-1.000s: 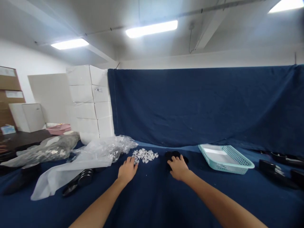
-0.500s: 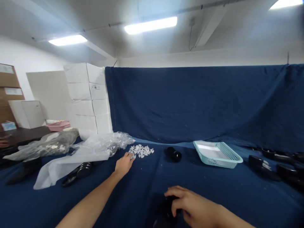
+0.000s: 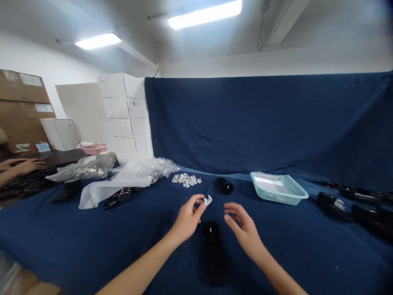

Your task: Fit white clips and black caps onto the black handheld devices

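Note:
Between thumb and fingers, my left hand [image 3: 189, 217] pinches a small white plastic clip [image 3: 208, 200]. To the right of it, my right hand [image 3: 242, 227] hovers with its fingers curved and apart, holding nothing. Below and between the two hands lies a long black plastic part [image 3: 215, 254] with a round hollow at its far end; a small pale spot shows inside that hollow. Farther off is a heap of similar white clips [image 3: 186, 180]. A second black part [image 3: 225, 185] lies beyond my hands, right of the heap.
A light-green basket [image 3: 278, 197] with a white sheet in it stands at the right. More black parts [image 3: 334, 207] lie at the far right. Clear plastic bags [image 3: 132, 172] and black parts [image 3: 118, 198] are at the left. A co-worker's hands [image 3: 26, 166] show at the far left.
My left hand has left the heap and come back toward the middle with a white clip. My right hand has let go of the near black part and risen. The view has shifted.

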A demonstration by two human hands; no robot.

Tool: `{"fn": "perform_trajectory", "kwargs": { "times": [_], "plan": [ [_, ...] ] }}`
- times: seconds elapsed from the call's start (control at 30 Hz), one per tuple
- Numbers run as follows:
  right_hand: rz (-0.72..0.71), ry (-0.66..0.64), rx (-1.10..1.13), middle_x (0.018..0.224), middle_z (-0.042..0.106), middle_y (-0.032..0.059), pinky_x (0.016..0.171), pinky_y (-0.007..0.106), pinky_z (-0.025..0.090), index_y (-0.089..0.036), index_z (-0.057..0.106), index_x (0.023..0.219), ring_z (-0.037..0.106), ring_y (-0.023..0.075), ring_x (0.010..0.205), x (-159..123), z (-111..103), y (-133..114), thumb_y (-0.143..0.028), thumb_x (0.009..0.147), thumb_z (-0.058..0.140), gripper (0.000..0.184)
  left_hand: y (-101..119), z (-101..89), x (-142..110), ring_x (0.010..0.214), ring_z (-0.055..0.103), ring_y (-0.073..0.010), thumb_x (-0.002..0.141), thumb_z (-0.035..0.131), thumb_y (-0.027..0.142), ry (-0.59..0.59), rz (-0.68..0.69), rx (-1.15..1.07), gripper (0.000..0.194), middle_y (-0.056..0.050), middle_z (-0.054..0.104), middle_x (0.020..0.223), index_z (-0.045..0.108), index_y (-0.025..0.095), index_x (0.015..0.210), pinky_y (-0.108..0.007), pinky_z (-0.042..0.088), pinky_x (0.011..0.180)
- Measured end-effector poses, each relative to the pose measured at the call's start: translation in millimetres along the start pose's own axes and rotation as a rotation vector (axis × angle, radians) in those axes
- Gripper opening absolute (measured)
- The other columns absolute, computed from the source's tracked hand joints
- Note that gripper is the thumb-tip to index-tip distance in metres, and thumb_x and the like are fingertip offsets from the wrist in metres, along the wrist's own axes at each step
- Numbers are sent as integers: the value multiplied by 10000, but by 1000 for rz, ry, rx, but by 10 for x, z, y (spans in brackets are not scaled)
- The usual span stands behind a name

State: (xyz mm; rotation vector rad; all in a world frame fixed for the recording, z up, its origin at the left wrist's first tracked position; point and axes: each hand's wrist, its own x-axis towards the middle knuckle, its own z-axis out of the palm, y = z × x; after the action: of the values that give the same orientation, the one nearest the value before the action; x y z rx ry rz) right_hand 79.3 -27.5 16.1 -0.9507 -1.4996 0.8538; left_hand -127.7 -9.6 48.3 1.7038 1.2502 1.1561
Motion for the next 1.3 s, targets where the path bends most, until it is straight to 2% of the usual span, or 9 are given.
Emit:
{"fn": "perform_trajectory", "kwargs": {
  "times": [0.1, 0.17, 0.27, 0.4, 0.53, 0.67, 0.9, 1.07, 1.3],
  "plan": [
    [71, 50, 76, 1251, 580, 137, 824, 384, 531, -233, 471, 1270, 635, 247, 1011, 130, 75, -6, -463, 843, 608, 503, 97, 184, 16, 487, 549, -73, 905, 478, 470, -38, -99, -196, 394, -60, 627, 1024, 514, 227, 1213, -173, 400, 385],
    [75, 52, 104, 1236, 592, 131, 820, 356, 525, -219, 512, 1225, 636, 240, 1005, 178, 121, -14, -485, 809, 647, 512, 136, 267, 39, 490, 561, -73, 907, 471, 480, -78, -152, -310, 390, -67, 637, 996, 530, 207, 1179, -170, 413, 391],
    [76, 62, 137, 1053, 675, 102, 797, 326, 509, -192, 600, 1083, 649, 227, 917, 223, 157, -19, -530, 769, 674, 467, 148, 320, 61, 480, 557, -72, 902, 477, 499, -137, -220, -439, 388, -74, 650, 956, 556, 175, 1100, -177, 425, 398],
    [137, 103, 174, 762, 681, 44, 702, 316, 488, -172, 616, 1046, 623, 195, 700, 290, 157, -15, -560, 706, 715, 525, 108, 318, 62, 473, 551, -75, 877, 500, 549, -196, -286, -521, 425, -76, 661, 918, 563, 159, 1036, -188, 424, 409],
    [245, 92, 237, 654, 637, 20, 617, 291, 454, -144, 664, 913, 569, 160, 602, 313, 164, -50, -507, 669, 750, 446, 57, 285, 43, 405, 506, -70, 870, 482, 578, -219, -299, -488, 470, -88, 689, 875, 576, 145, 1025, -186, 380, 362],
    [355, 41, 292, 662, 645, 30, 602, 287, 461, -123, 686, 875, 573, 149, 590, 278, 176, -67, -458, 654, 745, 405, -21, 220, 9, 310, 369, -37, 845, 528, 564, -142, -238, -363, 444, -54, 695, 796, 610, 147, 973, -174, 244, 299],
    [465, -34, 230, 592, 607, -5, 387, 194, 313, -110, 690, 838, 463, 85, 462, 224, 196, 93, -334, 619, 735, 317, -283, 214, -75, 442, 463, -88, 805, 601, 443, 33, -120, -191, 303, 3, 631, 668, 671, 158, 881, -197, 341, 431],
    [512, -59, 207, 552, 594, -32, 353, 179, 272, -125, 659, 864, 410, 67, 413, 206, 224, 121, -301, 605, 693, 315, -439, 260, -82, 421, 441, -95, 800, 601, 416, 1, -99, -189, 280, 42, 540, 536, 689, 162, 880, -199, 328, 440],
    [530, -93, 194, 540, 581, -49, 349, 177, 239, -136, 640, 887, 373, 54, 389, 212, 230, 122, -298, 616, 646, 316, -511, 223, -100, 443, 459, -93, 784, 630, 434, -41, -65, -199, 305, -1, 613, 607, 727, 151, 847, -198, 332, 437]
  ]
}}
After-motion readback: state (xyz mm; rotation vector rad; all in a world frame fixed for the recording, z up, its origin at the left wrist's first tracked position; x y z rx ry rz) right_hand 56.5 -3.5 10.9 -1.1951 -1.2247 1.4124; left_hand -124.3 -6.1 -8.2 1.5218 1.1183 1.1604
